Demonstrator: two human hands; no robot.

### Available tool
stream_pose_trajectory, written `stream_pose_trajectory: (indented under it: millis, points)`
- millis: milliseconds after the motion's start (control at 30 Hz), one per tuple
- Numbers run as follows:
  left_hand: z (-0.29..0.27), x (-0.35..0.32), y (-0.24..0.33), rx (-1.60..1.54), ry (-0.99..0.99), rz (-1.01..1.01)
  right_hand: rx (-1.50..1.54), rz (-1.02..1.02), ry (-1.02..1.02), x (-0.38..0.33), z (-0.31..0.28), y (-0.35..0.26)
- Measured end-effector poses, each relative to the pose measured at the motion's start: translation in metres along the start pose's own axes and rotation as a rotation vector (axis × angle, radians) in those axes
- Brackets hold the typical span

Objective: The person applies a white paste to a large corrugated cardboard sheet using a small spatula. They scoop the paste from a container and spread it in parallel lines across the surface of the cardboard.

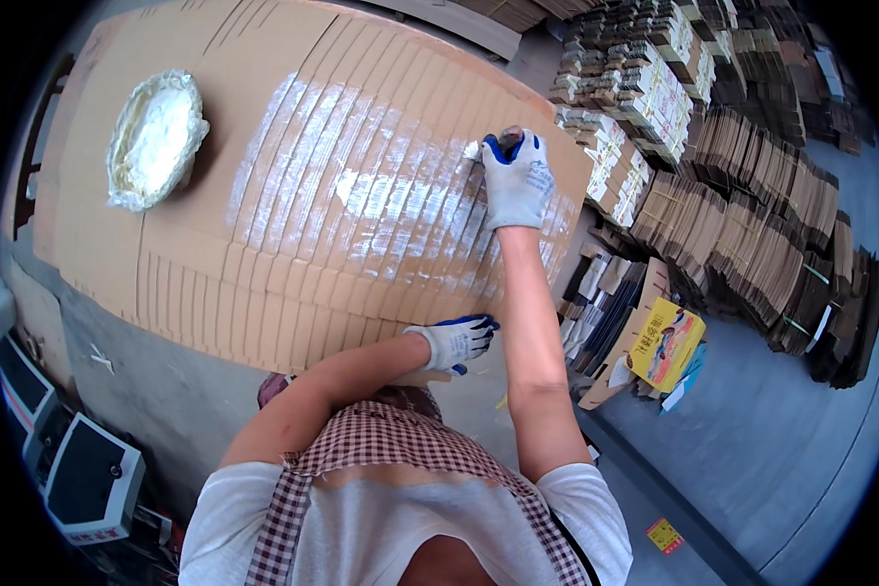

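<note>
My right hand (pixel 520 181), in a white glove with blue fingers, is closed over the right part of a broad layer of overlapped brown cardboard sheets (pixel 293 278). A white lump shows at its fingertips; the glove hides most of what it grips. White paste (pixel 386 195) is smeared in streaks across the stepped sheet edges. My left hand (pixel 456 342), gloved alike, lies with its fingers stretched out at the near edge of the cardboard. On the far left of the cardboard sits a plastic-lined bowl (pixel 156 142), coated inside with white paste.
Stacks of bundled cardboard (pixel 742 230) stand on the floor to the right. A yellow box (pixel 666 342) lies nearer, beside upright cardboard pieces. At lower left stands grey-and-black equipment (pixel 93 474). A yellow-and-red label (pixel 664 535) is on the floor at lower right.
</note>
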State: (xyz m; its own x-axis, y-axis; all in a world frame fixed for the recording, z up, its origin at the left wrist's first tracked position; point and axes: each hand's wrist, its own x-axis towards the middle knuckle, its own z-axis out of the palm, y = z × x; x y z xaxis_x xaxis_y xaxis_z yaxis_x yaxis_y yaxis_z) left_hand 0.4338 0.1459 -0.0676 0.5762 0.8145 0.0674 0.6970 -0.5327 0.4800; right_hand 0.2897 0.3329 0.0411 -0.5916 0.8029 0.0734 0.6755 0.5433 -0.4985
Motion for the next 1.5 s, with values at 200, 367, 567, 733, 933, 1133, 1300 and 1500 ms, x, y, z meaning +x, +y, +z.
stream_pose_trajectory:
  millis: [200,367,567,733,933,1133,1300,1500]
  points:
    - [0.002,0.002,0.000,0.033,-0.058,0.013,0.034,-0.054,0.000,-0.005,0.011,-0.013]
    - [-0.008,0.001,-0.001,0.080,-0.084,0.015,-0.019,0.018,-0.022,-0.003,0.005,-0.008]
    - [-0.012,-0.001,-0.001,-0.011,-0.019,0.050,-0.044,-0.060,-0.045,-0.029,0.005,0.015]
    - [-0.015,-0.014,0.000,-0.256,0.208,0.132,0.164,-0.030,-0.125,-0.051,-0.030,-0.040]
    - [-0.104,-0.107,0.008,-0.335,0.497,-0.017,0.534,0.043,-0.317,-0.072,-0.003,-0.030]
    - [-0.180,-0.293,-0.057,-0.126,0.995,-0.766,0.450,-0.079,-0.390,-0.086,0.011,-0.108]
    - [-0.169,-0.358,-0.105,-0.151,0.874,-0.973,0.029,-0.134,-0.502,-0.082,0.030,-0.142]
    - [-0.139,-0.372,-0.120,-0.195,0.866,-0.951,0.010,-0.062,-0.483,-0.082,0.019,-0.127]
